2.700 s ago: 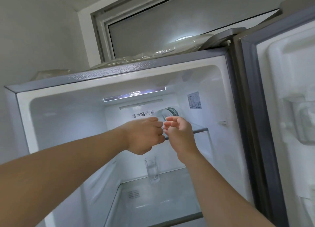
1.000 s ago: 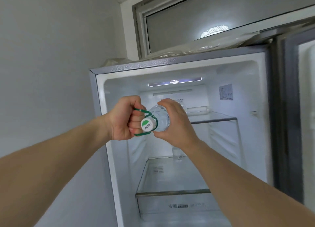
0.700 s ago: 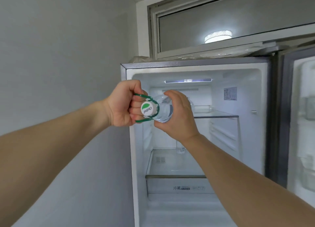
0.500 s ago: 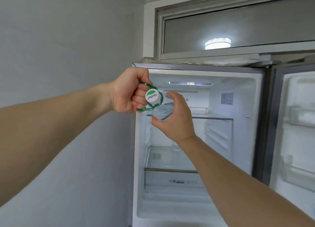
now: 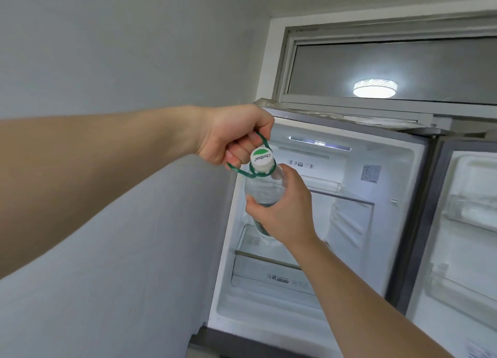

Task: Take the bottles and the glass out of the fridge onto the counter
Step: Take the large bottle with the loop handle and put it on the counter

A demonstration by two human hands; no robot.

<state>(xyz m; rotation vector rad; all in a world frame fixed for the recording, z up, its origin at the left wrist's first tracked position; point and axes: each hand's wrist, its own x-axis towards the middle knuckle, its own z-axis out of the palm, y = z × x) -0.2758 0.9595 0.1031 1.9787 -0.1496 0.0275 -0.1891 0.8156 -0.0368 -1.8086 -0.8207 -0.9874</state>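
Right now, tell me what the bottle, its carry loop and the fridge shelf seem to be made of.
Bottle: clear, glossy, probably thin plastic; the background shows through it, and the cap is white.
Carry loop: green flexible strip, likely plastic, bent around the left hand's fingers.
Fridge shelf: transparent pane, glass or hard plastic, cannot tell which.

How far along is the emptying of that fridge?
Nothing can be seen set down yet; no counter is in view. In hand: one water bottle, out in front of the open fridge, the left hand holding its green carry loop and the right hand gripping its body. Left: placing it, then whatever remains inside, hidden here behind the hands.
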